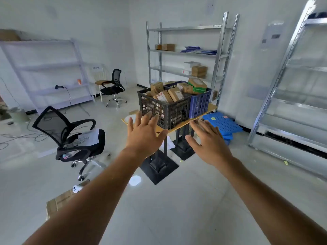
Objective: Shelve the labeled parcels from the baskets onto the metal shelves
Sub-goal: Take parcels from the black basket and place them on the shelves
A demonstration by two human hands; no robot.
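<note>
Both arms are stretched toward the far table (208, 109). The left hand (144, 134) and right hand (208, 140) are spread flat, with nothing grasped. The parcels (169, 95) are heaped in the black basket (164, 107) and the blue basket (200, 103) to its right, before the metal shelves (187, 52). The approach appears to be in hand; next, a parcel must be reached and gripped.

Brown parcels (175, 94) heaped in black basket (164, 110), blue basket (200, 104) touching beside, metal shelves (169, 69) behind, partly stocked
</note>
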